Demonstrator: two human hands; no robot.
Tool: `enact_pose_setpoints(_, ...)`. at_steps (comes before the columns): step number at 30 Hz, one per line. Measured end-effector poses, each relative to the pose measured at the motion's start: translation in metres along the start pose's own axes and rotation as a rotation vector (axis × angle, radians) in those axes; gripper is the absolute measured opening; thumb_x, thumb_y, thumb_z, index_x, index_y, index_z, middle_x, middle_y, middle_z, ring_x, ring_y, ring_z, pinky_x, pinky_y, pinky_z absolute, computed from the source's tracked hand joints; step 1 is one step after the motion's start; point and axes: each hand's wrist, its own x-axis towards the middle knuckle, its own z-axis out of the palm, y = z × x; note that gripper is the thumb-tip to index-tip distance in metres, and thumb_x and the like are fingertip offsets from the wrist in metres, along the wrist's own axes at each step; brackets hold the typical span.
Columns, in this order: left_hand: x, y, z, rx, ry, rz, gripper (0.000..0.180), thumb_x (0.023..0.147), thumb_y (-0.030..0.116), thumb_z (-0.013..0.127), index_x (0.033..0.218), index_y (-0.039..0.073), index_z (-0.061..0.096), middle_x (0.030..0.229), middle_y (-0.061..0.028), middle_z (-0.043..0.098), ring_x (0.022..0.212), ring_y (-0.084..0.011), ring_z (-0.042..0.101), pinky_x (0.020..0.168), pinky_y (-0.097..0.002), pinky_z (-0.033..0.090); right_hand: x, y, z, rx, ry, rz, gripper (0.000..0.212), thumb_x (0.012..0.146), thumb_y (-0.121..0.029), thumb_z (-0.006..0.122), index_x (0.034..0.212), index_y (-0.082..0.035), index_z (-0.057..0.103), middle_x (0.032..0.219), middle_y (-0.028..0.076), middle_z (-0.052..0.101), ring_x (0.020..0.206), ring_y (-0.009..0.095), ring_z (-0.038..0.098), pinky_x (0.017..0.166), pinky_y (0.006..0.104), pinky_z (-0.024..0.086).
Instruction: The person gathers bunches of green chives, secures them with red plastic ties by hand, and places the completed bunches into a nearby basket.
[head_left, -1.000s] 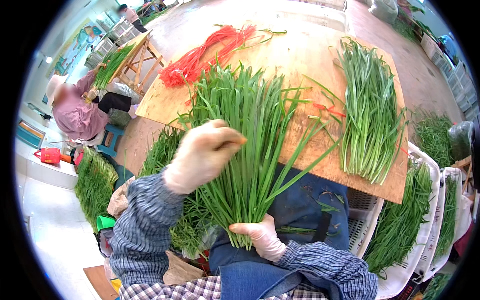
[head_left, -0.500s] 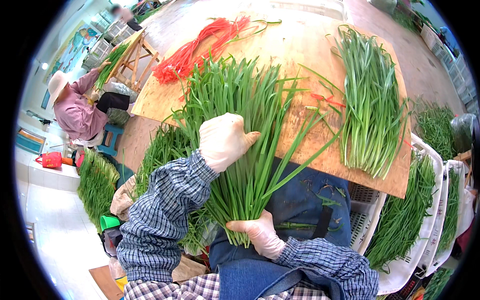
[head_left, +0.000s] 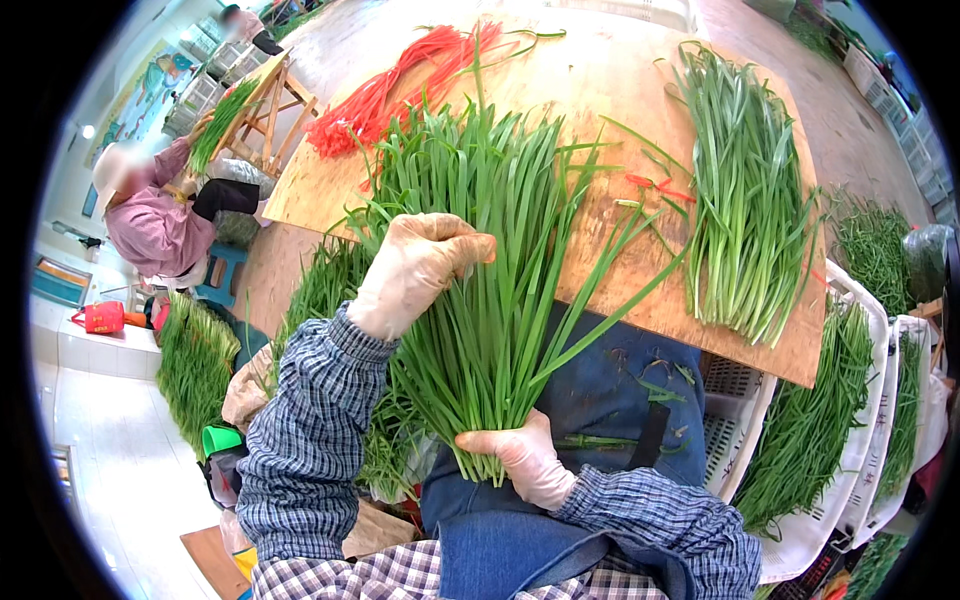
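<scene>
A thick bunch of garlic chives [head_left: 500, 330] fans upward in front of me, its pale stem ends low over my lap and its leaf tips over the board. My gloved right hand [head_left: 525, 460] grips it near the stem ends, thumb across the front. At the bunch's left side, my gloved left hand [head_left: 425, 265] is closed, with thumb and fingertips pinched together in front of the leaves. Whatever may be between those fingers is hidden. A second bunch of garlic chives [head_left: 745, 200] lies on the right part of the wooden board [head_left: 610, 240].
Red ties [head_left: 400, 85] lie heaped at the board's far left, with a few loose ones [head_left: 660, 187] near its middle. White crates [head_left: 875, 370] of chives stand at the right. More chives [head_left: 195, 370] are piled at the left. A person [head_left: 150, 215] sits at another board.
My left hand has shifted slightly left and down, turning from lying over the leaves to a pinch beside them. My right hand keeps its grip on the bunch, moving up slightly.
</scene>
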Motion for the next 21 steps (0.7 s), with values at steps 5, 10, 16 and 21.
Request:
enact_pose_setpoints(5, -0.012, 0.006, -0.009, -0.099, 0.101, 0.038, 0.019, 0.084, 0.02, 0.06, 0.081, 0.001, 0.065, 0.073, -0.0016, 0.064, 0.053, -0.0038, 0.048, 0.049, -0.018, 0.04, -0.004, 0.0, 0.004, -0.008, -0.022, 0.003, 0.047, 0.062, 0.002, 0.074, 0.105, 0.002, 0.054, 0.097, 0.009, 0.063, 0.085, 0.017, 0.06, 0.08, 0.0285, 0.048)
enact_pose_setpoints(10, -0.014, 0.021, -0.027, -0.066, 0.326, 0.286, 0.019, 0.085, 0.02, 0.059, 0.08, 0.003, 0.066, 0.066, -0.0007, 0.058, 0.053, -0.005, 0.048, 0.047, -0.019, 0.037, -0.002, -0.004, -0.002, -0.011, -0.016, 0.004, 0.045, 0.064, 0.001, 0.074, 0.105, 0.002, 0.057, 0.099, 0.01, 0.063, 0.087, 0.017, 0.06, 0.083, 0.0292, 0.047)
enact_pose_setpoints(16, -0.072, 0.024, -0.14, -0.511, 0.378, 0.504, 0.025, 0.091, 0.026, 0.05, 0.085, 0.003, 0.058, 0.069, -0.0025, 0.057, 0.055, -0.0086, 0.051, 0.048, -0.0193, 0.039, -0.007, -0.005, 0.002, -0.017, -0.084, 0.038, 0.046, 0.064, -0.003, 0.074, 0.106, 0.003, 0.057, 0.099, 0.01, 0.063, 0.088, 0.017, 0.06, 0.083, 0.0298, 0.047)
enact_pose_setpoints(21, -0.121, -0.029, -0.178, 0.496, 0.52, -0.046, 0.021, 0.085, 0.022, 0.059, 0.079, 0.002, 0.062, 0.073, -0.0065, 0.06, 0.065, -0.0108, 0.055, 0.054, -0.0228, 0.044, -0.002, -0.001, -0.005, 0.045, -0.104, 0.04, 0.049, 0.064, -0.005, 0.077, 0.107, 0.004, 0.055, 0.098, 0.012, 0.063, 0.084, 0.018, 0.061, 0.079, 0.0294, 0.049)
